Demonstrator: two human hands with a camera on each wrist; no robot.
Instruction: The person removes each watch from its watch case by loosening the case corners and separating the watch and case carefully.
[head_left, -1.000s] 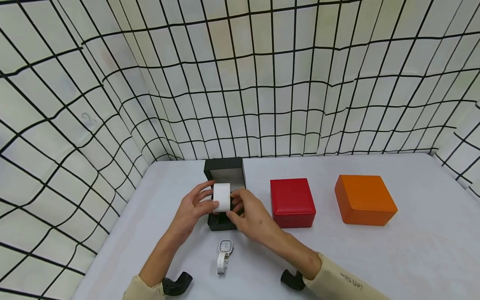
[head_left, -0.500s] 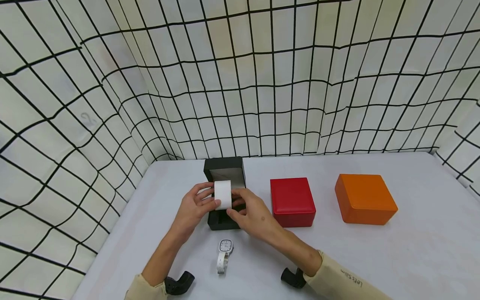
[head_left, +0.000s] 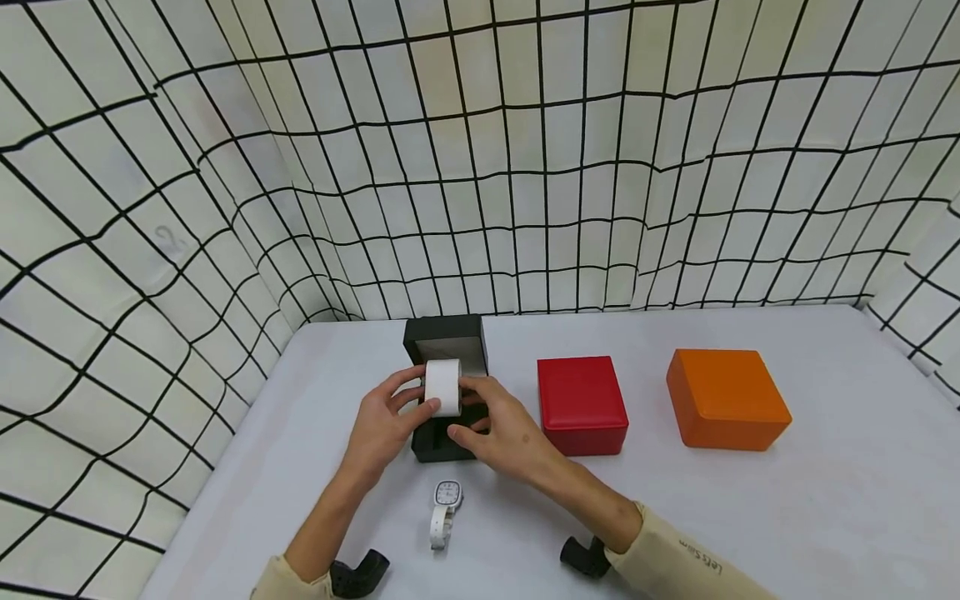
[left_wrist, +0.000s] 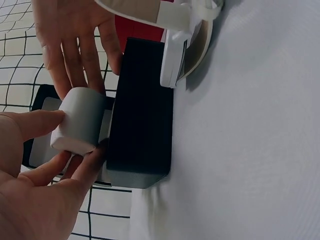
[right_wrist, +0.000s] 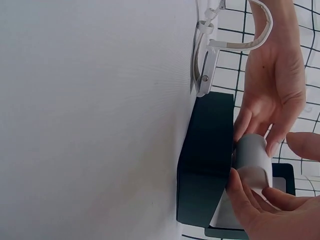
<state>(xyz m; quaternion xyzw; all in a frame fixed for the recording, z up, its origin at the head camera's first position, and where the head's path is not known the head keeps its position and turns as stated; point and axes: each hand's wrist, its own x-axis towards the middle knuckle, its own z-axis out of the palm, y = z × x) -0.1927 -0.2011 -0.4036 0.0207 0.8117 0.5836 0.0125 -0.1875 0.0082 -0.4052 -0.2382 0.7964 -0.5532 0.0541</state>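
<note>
A white watch cushion (head_left: 442, 387) is tilted over the black watch box (head_left: 446, 328), whose lid stands raised at the back. My left hand (head_left: 380, 425) pinches the cushion between thumb and fingers at its left end. On the other side, fingers of my right hand (head_left: 510, 429) touch the cushion's right end, while that thumb (right_wrist: 302, 145) stands apart from it. In front of the box lies a white wristwatch (head_left: 447, 493), its square dial up and its strap toward me. The left wrist view shows the cushion (left_wrist: 79, 120) beyond the box's dark front wall (left_wrist: 141, 110).
To the right of the black box sit a closed red box (head_left: 582, 400) and, farther right, a closed orange box (head_left: 729, 396). All rest on a white-covered table (head_left: 825, 500). A black grid netting (head_left: 517, 175) over white sheeting surrounds the back and sides.
The cushion has risen slightly and tipped back in my left hand. My right thumb has drawn away from it. The boxes and the wristwatch have stayed in place.
</note>
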